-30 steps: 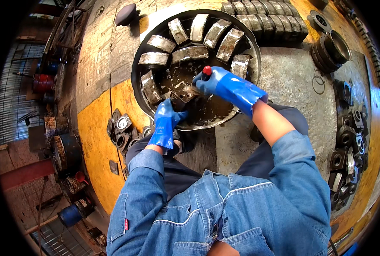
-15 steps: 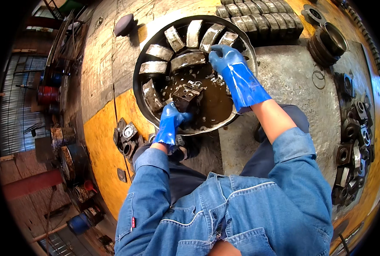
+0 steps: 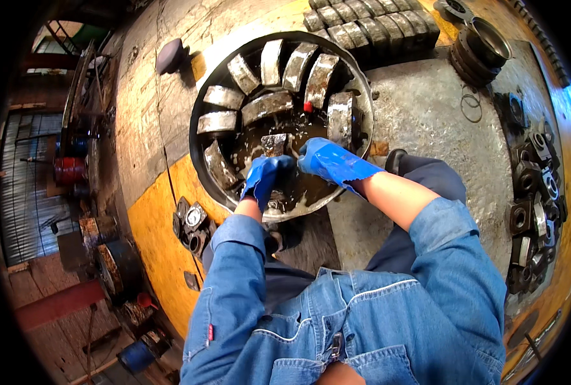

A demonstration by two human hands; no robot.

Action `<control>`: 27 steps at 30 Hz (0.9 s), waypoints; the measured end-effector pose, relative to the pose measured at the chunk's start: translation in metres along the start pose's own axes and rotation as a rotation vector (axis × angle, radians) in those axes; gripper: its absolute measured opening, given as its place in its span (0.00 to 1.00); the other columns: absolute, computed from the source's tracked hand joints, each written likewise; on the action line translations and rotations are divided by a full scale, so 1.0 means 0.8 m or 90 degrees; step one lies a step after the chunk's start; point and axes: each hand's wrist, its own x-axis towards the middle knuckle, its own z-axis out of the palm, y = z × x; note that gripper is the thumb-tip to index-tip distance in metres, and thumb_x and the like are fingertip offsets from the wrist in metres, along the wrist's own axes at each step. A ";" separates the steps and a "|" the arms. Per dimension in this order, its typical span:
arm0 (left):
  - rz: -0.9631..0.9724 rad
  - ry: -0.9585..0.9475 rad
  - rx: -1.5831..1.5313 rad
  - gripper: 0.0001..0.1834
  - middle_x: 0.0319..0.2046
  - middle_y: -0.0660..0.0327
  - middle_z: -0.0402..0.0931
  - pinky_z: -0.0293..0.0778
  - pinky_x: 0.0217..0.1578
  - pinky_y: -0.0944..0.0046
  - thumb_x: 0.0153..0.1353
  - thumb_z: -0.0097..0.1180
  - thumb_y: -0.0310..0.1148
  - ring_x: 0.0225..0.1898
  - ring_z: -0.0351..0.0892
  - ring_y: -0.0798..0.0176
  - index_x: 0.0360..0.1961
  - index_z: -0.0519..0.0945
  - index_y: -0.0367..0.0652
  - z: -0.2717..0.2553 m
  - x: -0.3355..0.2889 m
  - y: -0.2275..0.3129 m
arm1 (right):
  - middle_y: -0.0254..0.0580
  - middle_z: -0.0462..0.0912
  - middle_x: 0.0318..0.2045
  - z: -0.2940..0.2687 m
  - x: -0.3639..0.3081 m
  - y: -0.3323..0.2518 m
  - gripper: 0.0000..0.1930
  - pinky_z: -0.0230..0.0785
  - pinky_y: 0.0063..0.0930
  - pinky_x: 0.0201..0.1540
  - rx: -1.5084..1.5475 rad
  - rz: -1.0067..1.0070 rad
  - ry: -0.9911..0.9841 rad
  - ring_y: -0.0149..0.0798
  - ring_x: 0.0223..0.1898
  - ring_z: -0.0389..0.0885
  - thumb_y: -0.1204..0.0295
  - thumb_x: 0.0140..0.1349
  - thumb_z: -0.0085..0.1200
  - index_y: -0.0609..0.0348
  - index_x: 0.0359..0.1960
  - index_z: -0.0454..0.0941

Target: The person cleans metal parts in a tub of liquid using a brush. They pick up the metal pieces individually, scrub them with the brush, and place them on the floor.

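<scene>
A round black pan (image 3: pixel 198 168) with dark liquid lies before me, and curved metal segments (image 3: pixel 271 62) stand around its inside. I wear long blue rubber gloves. My left hand (image 3: pixel 266 174) is closed at a small metal block (image 3: pixel 274 144) in the near half of the pan, with its fingertips hidden. Close by on the right, my right hand (image 3: pixel 324 160) is curled with fingers drawn together; what it holds, if anything, does not show. A small red piece (image 3: pixel 308 107) sits between segments beyond it.
Rows of curved segments (image 3: pixel 375 29) stand behind the pan. Stacked rings (image 3: pixel 481 51) are at far right, above several blocky metal parts (image 3: pixel 526 183). More small parts (image 3: pixel 192 221) lie at left on the yellow floor, near a dark rounded object (image 3: pixel 171 56) farther back.
My right hand has come from the pan's right rim down toward my left hand, revealing a segment at right and a red piece. My left hand has shifted slightly right, onto the block.
</scene>
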 end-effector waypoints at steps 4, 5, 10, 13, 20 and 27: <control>-0.050 0.003 -0.205 0.24 0.40 0.52 0.89 0.78 0.47 0.63 0.64 0.63 0.45 0.41 0.86 0.62 0.45 0.88 0.30 0.000 -0.006 -0.018 | 0.60 0.88 0.42 0.021 -0.003 0.002 0.25 0.77 0.43 0.47 0.006 -0.011 -0.099 0.53 0.44 0.88 0.60 0.54 0.66 0.66 0.48 0.86; -0.065 0.008 -0.139 0.26 0.41 0.51 0.89 0.78 0.49 0.63 0.65 0.63 0.47 0.42 0.86 0.61 0.47 0.87 0.29 -0.008 -0.011 -0.020 | 0.60 0.88 0.42 0.019 -0.010 -0.007 0.25 0.77 0.42 0.47 -0.006 0.013 -0.131 0.53 0.44 0.87 0.60 0.53 0.67 0.66 0.48 0.86; -0.168 0.061 -0.049 0.34 0.45 0.49 0.88 0.76 0.53 0.62 0.69 0.60 0.55 0.47 0.85 0.57 0.53 0.85 0.28 -0.033 -0.031 -0.056 | 0.59 0.88 0.41 0.049 -0.006 -0.003 0.28 0.76 0.42 0.48 0.003 0.024 -0.205 0.51 0.42 0.87 0.61 0.47 0.70 0.65 0.49 0.86; -0.135 0.088 -0.107 0.37 0.47 0.49 0.87 0.76 0.55 0.61 0.70 0.58 0.58 0.48 0.85 0.57 0.55 0.83 0.27 -0.018 -0.039 -0.074 | 0.59 0.87 0.45 0.058 -0.004 0.005 0.32 0.76 0.42 0.49 0.038 0.002 -0.209 0.50 0.45 0.87 0.59 0.48 0.70 0.66 0.54 0.83; -0.065 0.012 -0.260 0.30 0.40 0.53 0.88 0.77 0.48 0.60 0.74 0.53 0.55 0.41 0.86 0.60 0.49 0.85 0.32 -0.007 -0.051 -0.044 | 0.50 0.86 0.49 0.044 -0.025 -0.008 0.33 0.73 0.36 0.51 0.232 0.026 -0.228 0.40 0.48 0.83 0.56 0.56 0.70 0.65 0.58 0.82; -0.089 -0.018 -0.423 0.27 0.48 0.55 0.84 0.76 0.53 0.61 0.75 0.55 0.51 0.48 0.82 0.61 0.57 0.81 0.35 -0.022 -0.031 -0.047 | 0.39 0.86 0.37 0.013 -0.017 -0.007 0.27 0.70 0.25 0.38 0.349 0.003 -0.265 0.28 0.34 0.79 0.51 0.63 0.70 0.67 0.47 0.87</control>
